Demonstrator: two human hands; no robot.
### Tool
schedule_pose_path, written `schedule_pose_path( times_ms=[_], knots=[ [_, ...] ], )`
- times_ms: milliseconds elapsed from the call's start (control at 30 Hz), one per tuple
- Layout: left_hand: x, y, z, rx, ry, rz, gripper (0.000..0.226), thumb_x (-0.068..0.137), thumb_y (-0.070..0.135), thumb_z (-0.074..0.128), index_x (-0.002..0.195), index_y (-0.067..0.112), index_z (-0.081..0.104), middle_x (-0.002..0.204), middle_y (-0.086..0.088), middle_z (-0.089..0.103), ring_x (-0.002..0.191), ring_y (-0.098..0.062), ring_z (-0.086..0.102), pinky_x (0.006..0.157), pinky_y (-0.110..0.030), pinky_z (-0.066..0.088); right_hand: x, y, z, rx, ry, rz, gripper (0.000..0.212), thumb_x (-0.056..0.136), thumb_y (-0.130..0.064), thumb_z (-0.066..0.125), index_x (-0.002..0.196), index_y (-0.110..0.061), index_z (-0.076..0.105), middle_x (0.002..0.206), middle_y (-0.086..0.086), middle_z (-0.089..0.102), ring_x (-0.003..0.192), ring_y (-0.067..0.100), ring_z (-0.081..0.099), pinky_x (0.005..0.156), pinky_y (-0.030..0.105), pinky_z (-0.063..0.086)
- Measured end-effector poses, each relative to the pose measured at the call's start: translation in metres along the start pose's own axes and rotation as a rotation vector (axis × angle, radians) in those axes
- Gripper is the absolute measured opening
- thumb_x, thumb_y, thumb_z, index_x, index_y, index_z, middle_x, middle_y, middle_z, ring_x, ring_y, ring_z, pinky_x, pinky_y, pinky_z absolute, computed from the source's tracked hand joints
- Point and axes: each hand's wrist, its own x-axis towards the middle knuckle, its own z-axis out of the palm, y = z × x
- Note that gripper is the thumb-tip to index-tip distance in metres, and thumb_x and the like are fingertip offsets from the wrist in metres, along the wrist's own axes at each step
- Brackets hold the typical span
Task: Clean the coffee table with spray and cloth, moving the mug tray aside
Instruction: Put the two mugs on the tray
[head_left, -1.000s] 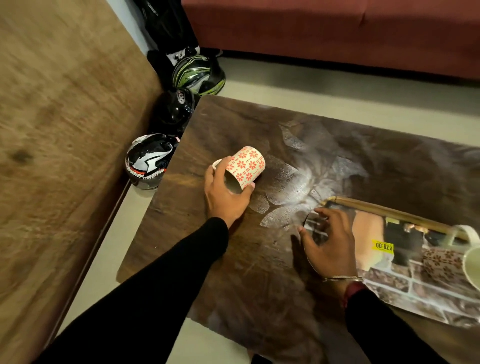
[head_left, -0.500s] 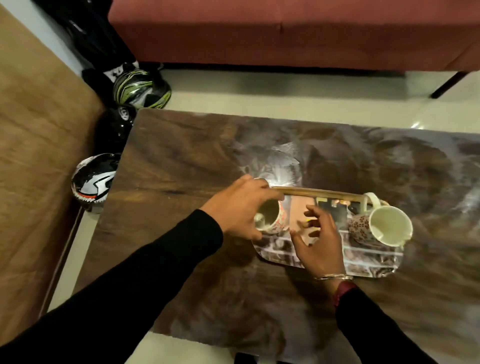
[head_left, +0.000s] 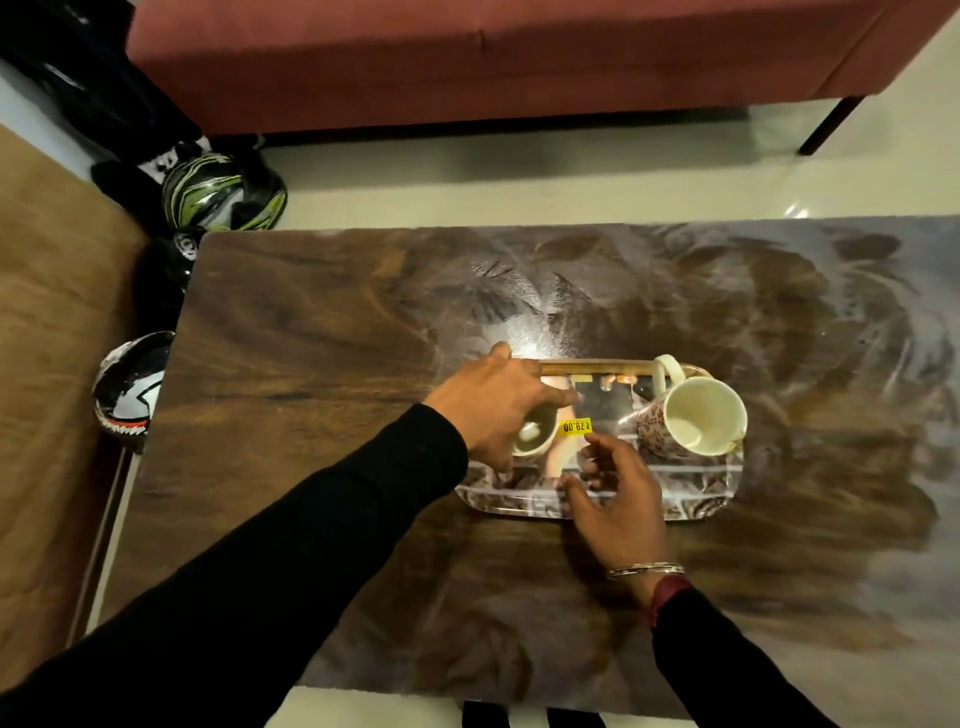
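A shiny patterned tray (head_left: 691, 501) with a yellow price sticker (head_left: 576, 426) lies near the middle of the dark wood coffee table (head_left: 311, 364). On its right end stands an upright floral mug (head_left: 693, 415), handle toward the far rim. My left hand (head_left: 493, 402) covers a second mug (head_left: 532, 439) at the tray's left end and grips it; only part of the rim shows. My right hand (head_left: 618, 493) hovers over the tray's near edge, fingers spread, holding nothing. No spray bottle or cloth is in view.
Hazy wipe streaks cover the table's far and right parts. Three motorcycle helmets (head_left: 223, 192) sit on the floor off the table's left end. A red sofa (head_left: 467, 57) runs along the far side, with pale floor between. A brown wooden surface (head_left: 47, 364) is at left.
My left hand carried the floral mug from the table's left part onto the tray's left end. The view swung right, bringing the whole tray and other mug into sight.
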Motion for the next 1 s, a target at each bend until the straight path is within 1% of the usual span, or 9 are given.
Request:
schedule_pose_path(
  times_ms=[200,333,433,533,600,667,767,867,1000],
  knots=[
    [-0.01,0.007,0.001,0.031,0.064,-0.011,0.096,0.072,0.055,0.082,0.153,0.05,0.03,0.127,0.007,0.057,0.095,-0.018,0.04,0.074,-0.031,0.038,-0.005,0.002,-0.015,-0.124,0.104,-0.098,0.029,0.08,-0.002,0.08,0.106,-0.011,0.07,0.085,-0.004,0.064,0.072,0.008,0.061,0.067,0.023,0.051],
    [-0.024,0.012,0.007,0.012,0.133,-0.069,0.118,0.061,0.058,0.089,0.155,0.054,0.017,0.157,0.002,0.032,0.117,-0.025,0.045,0.068,-0.033,0.046,-0.016,0.011,-0.039,-0.275,0.333,-0.066,0.001,0.081,-0.011,0.065,0.081,-0.011,0.065,0.076,0.002,0.061,0.064,0.023,0.055,0.063,0.039,0.048],
    [-0.045,0.006,0.014,-0.202,0.244,-0.136,0.153,0.041,0.07,0.091,0.16,0.046,-0.002,0.169,0.0,0.01,0.134,-0.028,0.04,0.096,-0.042,0.052,-0.011,0.025,-0.06,-0.265,0.43,0.141,0.018,0.08,-0.023,0.052,0.089,-0.008,0.057,0.091,0.01,0.056,0.079,0.033,0.055,0.072,0.042,0.047],
    [-0.072,0.001,0.041,-0.573,0.391,-0.244,0.162,0.037,0.081,0.087,0.163,0.032,-0.003,0.17,0.005,0.005,0.153,-0.021,0.021,0.124,-0.045,0.026,0.004,0.043,-0.079,-0.312,0.42,0.168,0.036,0.077,-0.021,0.049,0.106,0.001,0.051,0.107,0.022,0.048,0.097,0.038,0.048,0.087,0.051,0.045],
    [-0.084,0.0,0.074,-0.787,0.492,-0.394,0.142,0.052,0.08,0.082,0.164,0.029,0.01,0.166,0.005,0.017,0.151,-0.02,0.027,0.122,-0.051,0.032,0.015,0.051,-0.086,-0.361,0.383,0.157,0.045,0.074,-0.02,0.045,0.111,0.006,0.05,0.112,0.026,0.049,0.104,0.04,0.045,0.093,0.052,0.042],
    [-0.083,0.003,0.102,-0.891,0.625,-0.552,0.104,0.076,0.078,0.065,0.158,0.024,0.033,0.154,-0.001,0.037,0.139,-0.019,0.045,0.111,-0.052,0.046,0.029,0.053,-0.089,-0.373,0.35,0.148,0.056,0.069,-0.022,0.042,0.116,0.007,0.051,0.115,0.027,0.049,0.108,0.042,0.045,0.096,0.051,0.04],
    [-0.07,0.006,0.115,-0.965,0.819,-0.849,0.057,0.098,0.053,0.056,0.137,0.013,0.058,0.133,-0.005,0.055,0.112,-0.016,0.061,0.094,-0.048,0.058,0.046,0.051,-0.092,-0.393,0.299,0.184,0.06,0.066,-0.018,0.042,0.12,0.003,0.053,0.119,0.025,0.051,0.112,0.042,0.044,0.101,0.048,0.035],
    [-0.059,0.008,0.118,-0.906,0.804,-1.095,0.032,0.097,0.03,0.067,0.12,0.009,0.069,0.115,-0.01,0.064,0.089,-0.018,0.064,0.085,-0.046,0.06,0.053,0.053,-0.096,-0.462,0.236,0.215,0.055,0.066,-0.016,0.045,0.117,-0.001,0.057,0.114,0.026,0.054,0.108,0.042,0.046,0.096,0.044,0.033],
    [-0.053,0.014,0.117,-0.932,0.75,-1.087,0.018,0.09,0.025,0.077,0.102,0.011,0.08,0.078,-0.001,0.075,0.068,-0.013,0.067,0.076,-0.029,0.059,0.056,0.053,-0.101,-0.418,0.247,0.289,0.038,0.079,-0.007,0.055,0.115,-0.004,0.066,0.112,0.025,0.061,0.104,0.044,0.057,0.092,0.045,0.047]
  ],
)
